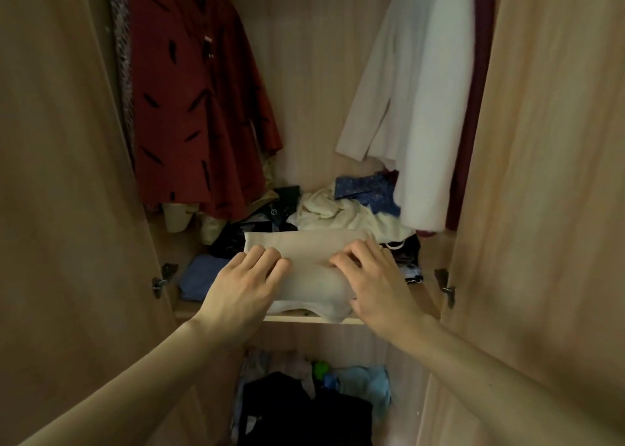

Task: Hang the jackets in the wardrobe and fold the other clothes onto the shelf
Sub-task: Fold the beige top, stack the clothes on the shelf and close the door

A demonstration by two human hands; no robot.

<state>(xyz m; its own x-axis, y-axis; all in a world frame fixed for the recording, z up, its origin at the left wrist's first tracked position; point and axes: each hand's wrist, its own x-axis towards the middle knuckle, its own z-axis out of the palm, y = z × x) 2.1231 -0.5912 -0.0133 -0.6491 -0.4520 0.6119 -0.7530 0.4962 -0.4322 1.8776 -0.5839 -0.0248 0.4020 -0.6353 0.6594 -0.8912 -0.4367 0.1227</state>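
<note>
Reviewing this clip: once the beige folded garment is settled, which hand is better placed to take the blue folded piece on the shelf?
Left. The left hand rests on the beige garment right beside the blue piece; the right hand is on the far side.

**Wardrobe contents: garment positions**

A folded beige garment (304, 263) lies flat at the front of the shelf (314, 319), its near edge slightly overhanging the shelf lip. Behind it, unfolded clothes form a loose heap: a cream garment (341, 214), a blue patterned cloth (367, 192) at the rear right, and dark items (267, 219) at the centre left. A folded blue garment (201, 276) lies on the shelf to the left of the beige one. Above, a red jacket (199, 107) with black dash marks hangs at the left of the wardrobe (318, 73); a white jacket (422, 100) hangs at the right.
</note>
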